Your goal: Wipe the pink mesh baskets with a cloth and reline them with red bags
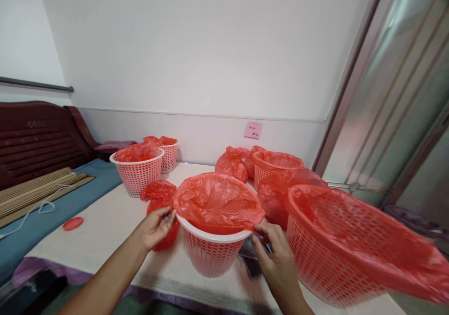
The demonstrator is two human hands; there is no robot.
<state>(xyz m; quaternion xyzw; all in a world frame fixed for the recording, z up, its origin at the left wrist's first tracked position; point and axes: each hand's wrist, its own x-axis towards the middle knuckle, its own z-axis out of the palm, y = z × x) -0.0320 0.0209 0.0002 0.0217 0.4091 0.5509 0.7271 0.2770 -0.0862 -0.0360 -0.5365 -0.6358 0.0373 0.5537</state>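
Observation:
A white perforated plastic basket (pixel 212 256) stands upright at the front of the table, lined with a thin red plastic bag (pixel 217 195). The bag is folded over most of the rim, but the white front rim shows bare. My left hand (pixel 156 227), palm turned up, pinches the bag's edge at the left side of the rim. On the right side, my right hand (pixel 277 254) pinches the bag's edge between thumb and fingers. Just behind my left hand, a knotted red bag (pixel 161 195) rests against the basket. A dark item (pixel 250 254) lies partly hidden beside my right hand.
To the right is a large basket covered with a red bag (pixel 326 245); behind it stand another lined basket (pixel 277 160) and filled red bags (pixel 233 163). Two lined baskets (pixel 138 172) stand back left. A red disc (pixel 73 223) lies on the table's left side.

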